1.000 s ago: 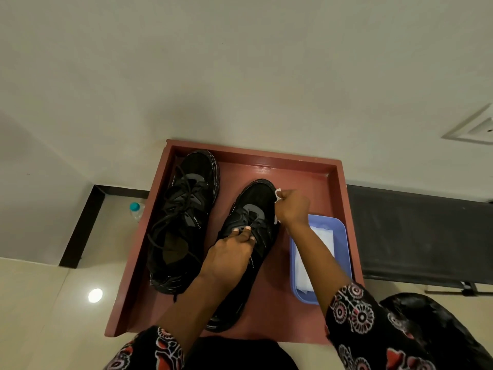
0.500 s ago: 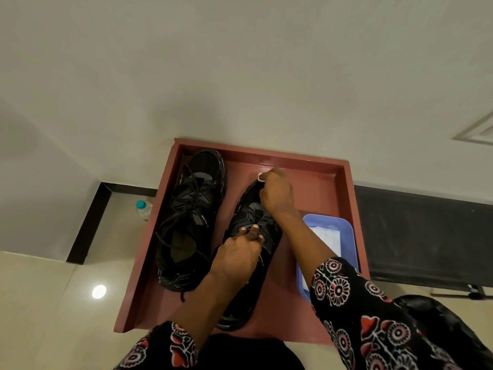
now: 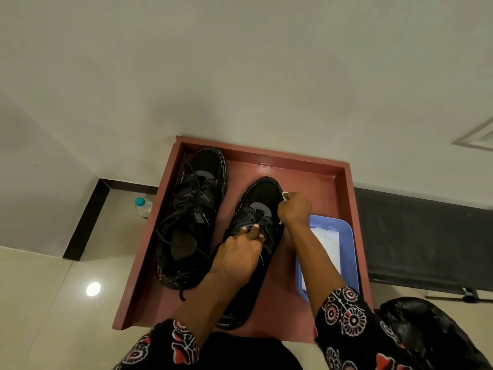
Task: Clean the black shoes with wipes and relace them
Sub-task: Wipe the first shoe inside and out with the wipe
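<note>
Two black shoes lie in a red-brown tray (image 3: 344, 188). The left shoe (image 3: 194, 209) has loose black laces. My left hand (image 3: 237, 257) grips the right shoe (image 3: 260, 198) at its tongue and lace area, fingers curled over it. My right hand (image 3: 294, 209) holds a small white wipe (image 3: 285, 194) bunched in its fingers against the right side of that shoe near the toe. Most of the wipe is hidden in the fist.
A blue tub (image 3: 346, 236) with white wipes (image 3: 326, 236) sits in the tray's right part. A water bottle with a teal cap (image 3: 142, 206) stands on the floor left of the tray. A dark mat (image 3: 426, 236) lies to the right.
My right hand with the wipe slid from the toe tip back down to the right side of the shoe. My left hand kept its hold on the shoe.
</note>
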